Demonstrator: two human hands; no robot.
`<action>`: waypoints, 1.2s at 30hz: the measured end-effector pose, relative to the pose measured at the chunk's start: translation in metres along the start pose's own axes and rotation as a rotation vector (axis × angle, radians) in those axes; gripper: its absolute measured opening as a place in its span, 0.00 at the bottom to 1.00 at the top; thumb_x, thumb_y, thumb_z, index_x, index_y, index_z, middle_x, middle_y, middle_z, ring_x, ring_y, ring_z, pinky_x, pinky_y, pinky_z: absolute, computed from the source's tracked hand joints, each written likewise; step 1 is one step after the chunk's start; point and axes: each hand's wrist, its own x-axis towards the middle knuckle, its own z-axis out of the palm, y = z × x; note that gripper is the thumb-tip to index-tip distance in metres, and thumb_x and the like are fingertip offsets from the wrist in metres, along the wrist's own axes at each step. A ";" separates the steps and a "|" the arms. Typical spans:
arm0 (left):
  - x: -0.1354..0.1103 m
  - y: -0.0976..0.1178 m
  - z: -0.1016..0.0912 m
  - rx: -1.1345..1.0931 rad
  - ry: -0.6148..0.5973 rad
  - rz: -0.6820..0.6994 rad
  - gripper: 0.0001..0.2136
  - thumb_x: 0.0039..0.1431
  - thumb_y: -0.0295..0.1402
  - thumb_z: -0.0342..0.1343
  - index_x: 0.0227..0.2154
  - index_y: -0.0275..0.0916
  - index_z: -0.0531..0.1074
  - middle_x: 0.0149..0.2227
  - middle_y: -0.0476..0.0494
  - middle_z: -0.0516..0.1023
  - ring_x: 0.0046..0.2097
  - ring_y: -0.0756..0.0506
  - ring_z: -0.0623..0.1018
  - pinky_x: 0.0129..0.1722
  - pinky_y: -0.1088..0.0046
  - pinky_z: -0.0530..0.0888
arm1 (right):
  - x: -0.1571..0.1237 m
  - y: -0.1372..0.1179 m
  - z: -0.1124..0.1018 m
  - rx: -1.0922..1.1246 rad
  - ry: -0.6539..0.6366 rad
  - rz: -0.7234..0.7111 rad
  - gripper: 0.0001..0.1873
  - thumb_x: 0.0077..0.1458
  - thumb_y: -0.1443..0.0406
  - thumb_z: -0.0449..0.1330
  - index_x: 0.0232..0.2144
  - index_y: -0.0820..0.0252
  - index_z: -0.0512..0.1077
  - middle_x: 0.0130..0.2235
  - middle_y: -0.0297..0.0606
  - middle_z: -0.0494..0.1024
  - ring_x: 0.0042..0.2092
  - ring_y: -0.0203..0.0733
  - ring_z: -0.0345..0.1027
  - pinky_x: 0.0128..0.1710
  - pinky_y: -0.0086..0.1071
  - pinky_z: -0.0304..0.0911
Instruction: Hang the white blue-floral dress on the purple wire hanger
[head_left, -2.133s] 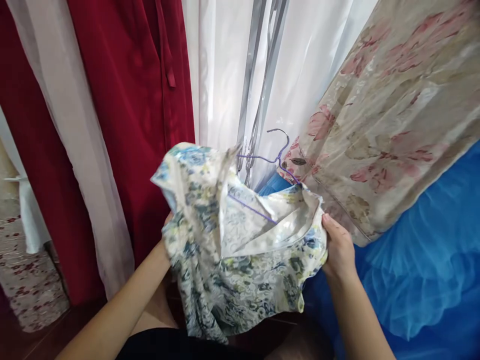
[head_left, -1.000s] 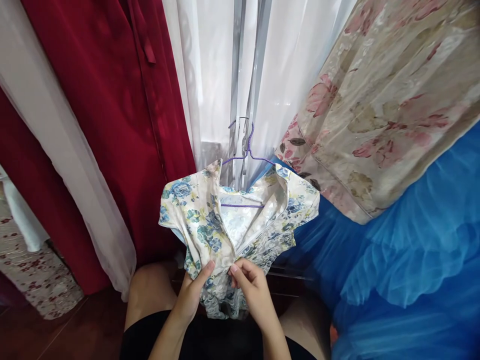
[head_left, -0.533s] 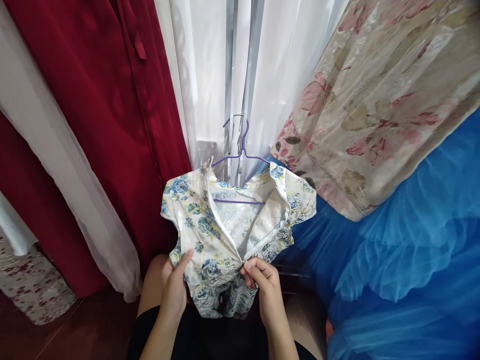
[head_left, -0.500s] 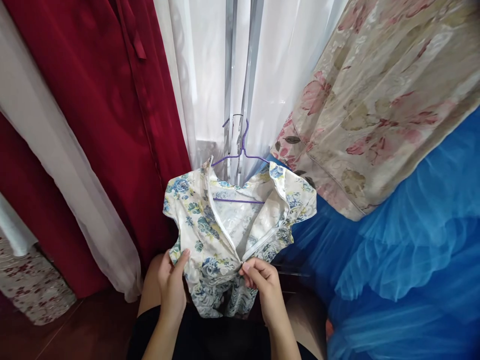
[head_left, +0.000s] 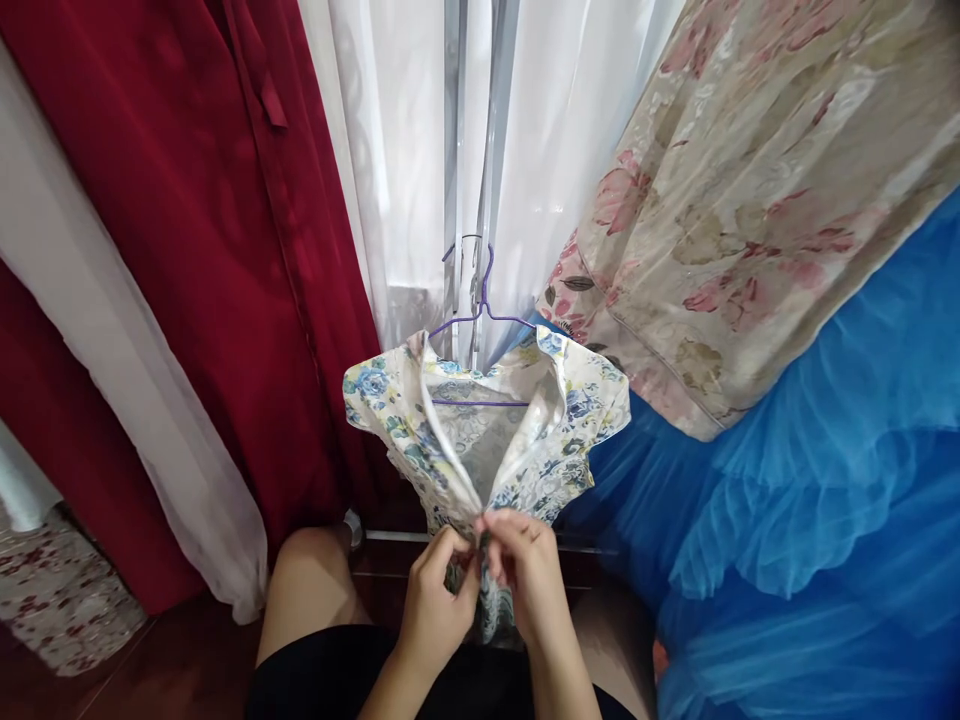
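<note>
A white dress (head_left: 405, 430) with blue and yellow flowers hangs by its shoulders from a purple wire hanger (head_left: 484, 312). Its front gapes in a V, edged by a zipper (head_left: 517, 455). At the bottom of the V, my right hand (head_left: 531, 575) is closed in a pinch, apparently on the zipper pull, which the fingertips hide. Just left of it and slightly lower, my left hand (head_left: 441, 590) pinches the dress fabric below the opening. Cloth bunches between the two hands, and the dress's lower part hangs partly hidden behind them.
Dark red cloth (head_left: 187, 250) and a whitish sheer panel (head_left: 127, 330) hang at left. White fabric (head_left: 405, 150) and grey metal uprights (head_left: 452, 150) stand behind the hanger. At right hang a beige floral garment (head_left: 720, 260) and blue tulle (head_left: 810, 520). My knees flank the dress.
My left hand has let go of the dress's left side and moved right, now pinching fabric beside my right hand. The dress's lower part is gathered narrower. My right hand stays at the V.
</note>
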 end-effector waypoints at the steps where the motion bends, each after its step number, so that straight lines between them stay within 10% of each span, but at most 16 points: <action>1: 0.003 0.003 -0.002 0.026 -0.074 -0.012 0.07 0.63 0.27 0.53 0.29 0.40 0.64 0.29 0.50 0.70 0.32 0.48 0.73 0.34 0.75 0.68 | 0.010 -0.012 0.006 0.054 0.055 -0.048 0.18 0.51 0.54 0.67 0.23 0.64 0.76 0.11 0.29 0.64 0.13 0.27 0.46 0.16 0.26 0.37; 5: 0.015 0.019 -0.010 0.150 -0.262 -0.068 0.07 0.56 0.23 0.53 0.28 0.41 0.63 0.27 0.51 0.68 0.29 0.49 0.71 0.30 0.75 0.65 | 0.057 -0.090 0.034 0.186 0.027 -0.218 0.14 0.48 0.59 0.68 0.22 0.65 0.76 0.11 0.28 0.64 0.14 0.27 0.47 0.14 0.26 0.38; 9: 0.021 0.029 -0.021 0.288 -0.382 -0.079 0.07 0.52 0.21 0.54 0.28 0.40 0.65 0.26 0.51 0.70 0.29 0.49 0.72 0.30 0.75 0.64 | 0.084 -0.161 0.048 0.294 -0.134 -0.094 0.07 0.48 0.67 0.65 0.23 0.66 0.76 0.13 0.25 0.62 0.14 0.25 0.45 0.12 0.23 0.36; 15: 0.041 0.026 -0.041 0.235 -0.487 -0.040 0.05 0.57 0.24 0.57 0.29 0.40 0.70 0.29 0.50 0.74 0.32 0.48 0.74 0.32 0.75 0.66 | 0.072 -0.154 0.043 0.093 -0.170 -0.226 0.12 0.51 0.59 0.66 0.28 0.65 0.78 0.15 0.30 0.70 0.15 0.28 0.56 0.14 0.22 0.43; 22: 0.139 0.095 -0.078 0.001 0.158 0.394 0.15 0.68 0.32 0.54 0.56 0.43 0.71 0.34 0.49 0.76 0.35 0.48 0.76 0.37 0.74 0.71 | 0.055 -0.136 0.044 -0.137 -0.116 -0.459 0.13 0.54 0.57 0.62 0.30 0.62 0.80 0.15 0.30 0.71 0.17 0.31 0.57 0.18 0.26 0.48; 28: 0.180 0.143 -0.073 0.246 0.218 0.619 0.08 0.67 0.31 0.56 0.33 0.37 0.77 0.31 0.49 0.75 0.31 0.50 0.72 0.33 0.74 0.68 | 0.061 -0.138 0.043 -0.163 -0.064 -0.542 0.14 0.54 0.57 0.62 0.28 0.62 0.80 0.14 0.27 0.65 0.18 0.30 0.53 0.20 0.27 0.48; 36: 0.218 0.103 -0.127 -0.201 0.701 0.374 0.07 0.66 0.33 0.59 0.35 0.34 0.74 0.32 0.49 0.74 0.35 0.51 0.74 0.38 0.78 0.71 | 0.078 -0.077 0.025 -0.249 0.001 -0.374 0.14 0.48 0.58 0.63 0.20 0.63 0.76 0.14 0.27 0.62 0.17 0.30 0.51 0.20 0.28 0.45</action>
